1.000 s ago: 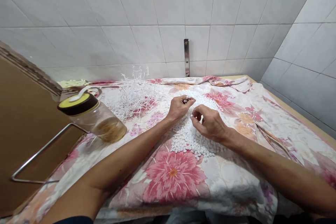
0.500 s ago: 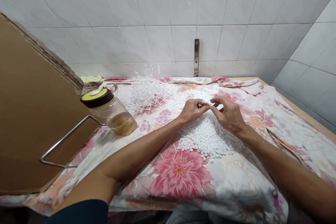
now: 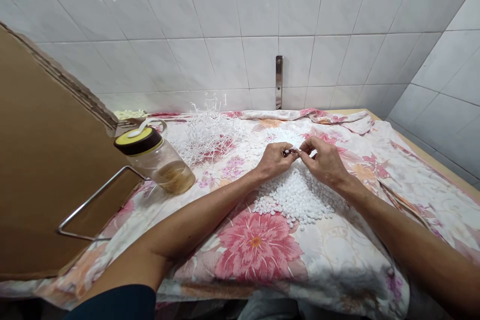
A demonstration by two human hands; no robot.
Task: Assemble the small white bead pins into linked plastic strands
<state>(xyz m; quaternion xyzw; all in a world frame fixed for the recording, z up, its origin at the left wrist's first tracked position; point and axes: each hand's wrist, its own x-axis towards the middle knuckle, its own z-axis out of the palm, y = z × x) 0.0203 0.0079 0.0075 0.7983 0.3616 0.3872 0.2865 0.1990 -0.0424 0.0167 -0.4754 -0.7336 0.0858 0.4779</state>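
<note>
My left hand is closed in a pinch over the pile, with a small white piece showing at its fingertips, partly hidden and too small to name. My right hand meets it there, thumb and index finger drawn together at the same spot. What the right fingertips grip cannot be made out. Beneath both hands spreads a heap of small white bead-like pieces on the flowered cloth. Left of the heap lies a loose tangle of thin white branching plastic strips.
A clear bottle with a yellow and dark lid and some brownish liquid leans at the left. Beside it stand a large cardboard sheet or box and a bent metal rod. A tiled wall with a metal bracket rises behind.
My right index finger has come down from a raised position toward the thumb, closing at the left fingertips. The left hand stays nearly in place.
</note>
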